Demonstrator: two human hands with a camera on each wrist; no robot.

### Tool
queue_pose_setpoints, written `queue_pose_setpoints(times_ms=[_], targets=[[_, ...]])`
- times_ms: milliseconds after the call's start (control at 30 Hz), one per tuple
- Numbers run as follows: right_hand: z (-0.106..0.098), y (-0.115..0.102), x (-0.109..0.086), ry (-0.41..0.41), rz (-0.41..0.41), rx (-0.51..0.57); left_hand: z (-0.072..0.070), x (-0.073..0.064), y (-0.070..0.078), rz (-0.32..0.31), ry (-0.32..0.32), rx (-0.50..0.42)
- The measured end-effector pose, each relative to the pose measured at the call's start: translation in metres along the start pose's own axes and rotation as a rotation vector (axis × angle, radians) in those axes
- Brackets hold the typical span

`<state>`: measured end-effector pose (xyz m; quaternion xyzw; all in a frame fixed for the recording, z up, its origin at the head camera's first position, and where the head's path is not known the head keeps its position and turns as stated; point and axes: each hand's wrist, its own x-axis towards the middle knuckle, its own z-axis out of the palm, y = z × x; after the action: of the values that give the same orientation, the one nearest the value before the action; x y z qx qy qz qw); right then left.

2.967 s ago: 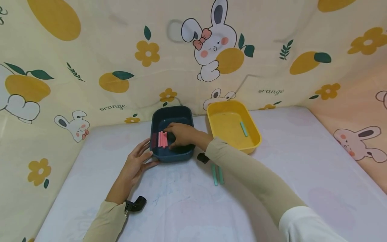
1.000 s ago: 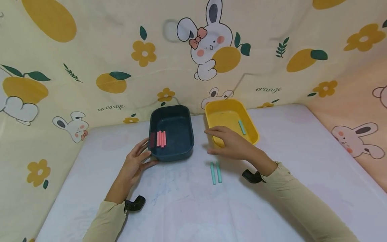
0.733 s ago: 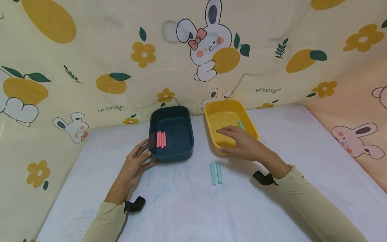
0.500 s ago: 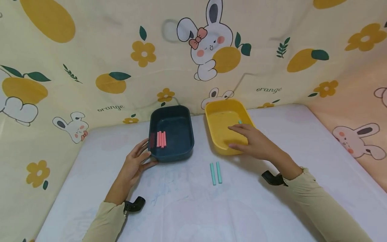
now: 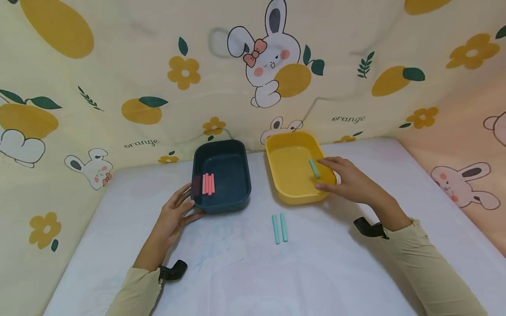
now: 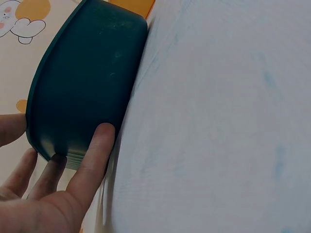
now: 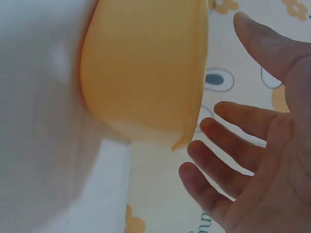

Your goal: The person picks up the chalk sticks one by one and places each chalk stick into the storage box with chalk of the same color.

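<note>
Several pink chalk sticks [image 5: 208,184] lie side by side in the dark blue tub [image 5: 237,193], near its left wall. My left hand [image 5: 174,219] rests on that tub's near left corner, the fingers fairly straight; in the left wrist view a fingertip touches the outer wall of the blue tub [image 6: 87,73]. My right hand [image 5: 352,182] has its fingers spread at the right rim of the yellow tub [image 5: 292,197], and holds nothing. In the right wrist view, the fingertips of the right hand [image 7: 272,150] come close to the yellow rim. One green chalk stick [image 5: 314,168] lies inside the yellow tub.
Two green chalk sticks [image 5: 279,228] lie on the white cloth in front of the tubs. A patterned curtain [image 5: 237,101] rises right behind both tubs. A black wrist camera [image 5: 172,270] sits on the left wrist, another camera [image 5: 369,227] on the right.
My right hand has left the pink chalk in the blue tub and moved right, across the yellow tub to its right rim. The left hand stays at the blue tub's corner.
</note>
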<state>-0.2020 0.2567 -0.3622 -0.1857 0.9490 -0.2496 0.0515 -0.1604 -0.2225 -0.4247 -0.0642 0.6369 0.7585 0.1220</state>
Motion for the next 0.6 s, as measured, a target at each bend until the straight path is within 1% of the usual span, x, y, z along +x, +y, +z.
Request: queue_pose_setpoints(times_ms=[100,233,333,600], targets=[[0.000,0.007,-0.001,-0.016,0.022,-0.008,0.000,-0.001,0.000,-0.011,-0.006,-0.009],[0.000,0.013,0.000,-0.023,0.042,-0.030,0.000,-0.001,0.000,-0.005,-0.006,-0.003],[0.002,0.015,0.001,-0.047,0.067,-0.027,0.000,-0.001,0.001,-0.001,-0.004,0.005],[0.008,0.022,0.005,-0.106,0.106,0.056,-0.001,-0.001,0.002,0.000,-0.016,0.001]])
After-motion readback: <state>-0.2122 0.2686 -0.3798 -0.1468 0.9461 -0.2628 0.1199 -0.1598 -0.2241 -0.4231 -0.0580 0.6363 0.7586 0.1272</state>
